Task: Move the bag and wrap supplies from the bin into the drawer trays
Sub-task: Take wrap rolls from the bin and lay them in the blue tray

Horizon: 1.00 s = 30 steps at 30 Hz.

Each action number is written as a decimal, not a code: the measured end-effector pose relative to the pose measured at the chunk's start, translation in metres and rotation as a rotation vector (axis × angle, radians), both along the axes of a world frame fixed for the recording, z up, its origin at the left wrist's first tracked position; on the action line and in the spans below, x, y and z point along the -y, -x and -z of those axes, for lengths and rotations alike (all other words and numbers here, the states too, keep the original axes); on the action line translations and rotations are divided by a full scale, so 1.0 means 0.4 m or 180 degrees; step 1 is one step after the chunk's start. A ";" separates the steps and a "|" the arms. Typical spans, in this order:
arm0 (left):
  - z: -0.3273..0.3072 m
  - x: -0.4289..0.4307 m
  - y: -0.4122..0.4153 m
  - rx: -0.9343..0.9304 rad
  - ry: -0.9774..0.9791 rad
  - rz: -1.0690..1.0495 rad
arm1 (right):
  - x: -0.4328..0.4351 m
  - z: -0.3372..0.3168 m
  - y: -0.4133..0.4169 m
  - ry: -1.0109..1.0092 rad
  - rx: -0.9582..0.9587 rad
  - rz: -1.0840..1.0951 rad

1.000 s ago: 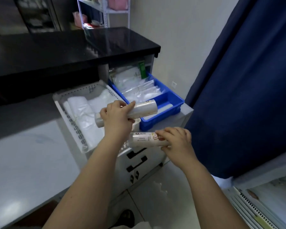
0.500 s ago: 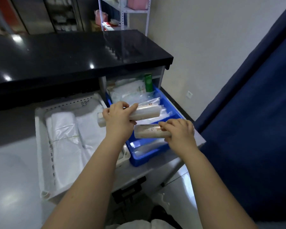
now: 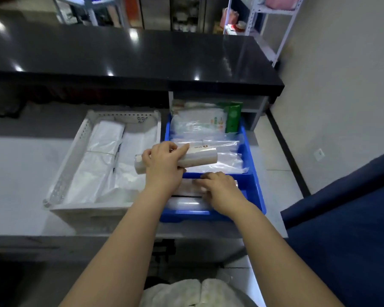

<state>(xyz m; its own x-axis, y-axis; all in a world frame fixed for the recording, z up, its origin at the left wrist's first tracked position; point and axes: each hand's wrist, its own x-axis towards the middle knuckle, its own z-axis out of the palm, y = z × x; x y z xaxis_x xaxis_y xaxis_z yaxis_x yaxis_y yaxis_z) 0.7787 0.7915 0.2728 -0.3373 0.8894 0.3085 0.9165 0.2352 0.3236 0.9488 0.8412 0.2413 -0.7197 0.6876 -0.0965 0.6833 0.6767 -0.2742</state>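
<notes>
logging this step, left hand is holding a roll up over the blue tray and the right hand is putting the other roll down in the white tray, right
Not quite. In the head view the right hand is lowering its roll into the front compartment of the blue tray, not the white tray. The left hand does hold a roll up over the blue tray.

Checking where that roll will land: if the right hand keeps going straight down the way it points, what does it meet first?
Probably the front compartment of the blue tray: the right hand lowers its roll beside another roll already there.

- I can read no text anywhere.
- The label on the roll (image 3: pixel 187 159), just past my left hand's fingertips (image 3: pixel 182 149), shows a red mark and blurred print, illegible.
</notes>
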 end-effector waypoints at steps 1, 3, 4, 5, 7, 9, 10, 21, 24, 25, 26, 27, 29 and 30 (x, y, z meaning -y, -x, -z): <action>0.003 0.004 -0.004 -0.0021 0.0025 -0.0067 | 0.000 0.002 -0.002 0.0037 -0.0009 -0.0135; 0.007 0.009 -0.011 -0.0051 0.0072 -0.0151 | 0.002 0.007 -0.004 0.0084 -0.0027 -0.0326; 0.007 0.011 -0.013 -0.0056 0.0084 -0.0184 | 0.005 0.007 -0.003 0.0090 -0.0063 -0.0368; 0.007 0.012 -0.015 -0.0048 0.0081 -0.0218 | 0.006 0.006 -0.001 0.0082 -0.0090 -0.0397; 0.005 0.013 -0.017 -0.0014 0.0062 -0.0278 | 0.008 0.001 0.003 0.0053 -0.0077 -0.0447; 0.000 0.016 -0.016 -0.0001 0.0098 -0.0307 | 0.010 -0.005 0.008 0.0117 -0.0038 -0.0429; -0.001 0.018 -0.016 0.0000 0.0127 -0.0315 | 0.010 -0.009 0.009 0.0188 -0.0003 -0.0402; -0.006 0.057 0.015 0.0046 0.0110 -0.0446 | 0.001 -0.035 0.056 -0.0054 0.1316 -0.0702; -0.011 0.060 0.041 -0.0028 0.0146 -0.0421 | 0.003 -0.042 0.054 0.0003 0.1279 -0.0703; -0.013 0.060 0.052 -0.0044 0.0152 -0.0410 | 0.005 -0.045 0.050 0.0033 0.1218 -0.0670; -0.016 0.058 0.063 -0.0045 0.0135 -0.0406 | 0.007 -0.048 0.045 0.0058 0.1146 -0.0623; -0.019 0.056 0.074 -0.0038 0.0097 -0.0411 | 0.011 -0.052 0.041 0.0068 0.1068 -0.0575; -0.025 0.051 0.091 -0.0038 0.0006 -0.0419 | 0.016 -0.062 0.035 0.0048 0.0927 -0.0500; -0.029 0.049 0.098 -0.0045 -0.0044 -0.0414 | 0.018 -0.070 0.031 0.0043 0.0861 -0.0465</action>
<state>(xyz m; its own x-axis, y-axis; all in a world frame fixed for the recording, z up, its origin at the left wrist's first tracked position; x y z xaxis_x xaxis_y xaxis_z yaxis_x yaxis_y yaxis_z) 0.7393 0.7720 0.2844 -0.4449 0.8341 0.3262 0.8830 0.3479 0.3149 0.9364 0.8340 0.2691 -0.7577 0.5762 -0.3065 0.6285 0.7706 -0.1052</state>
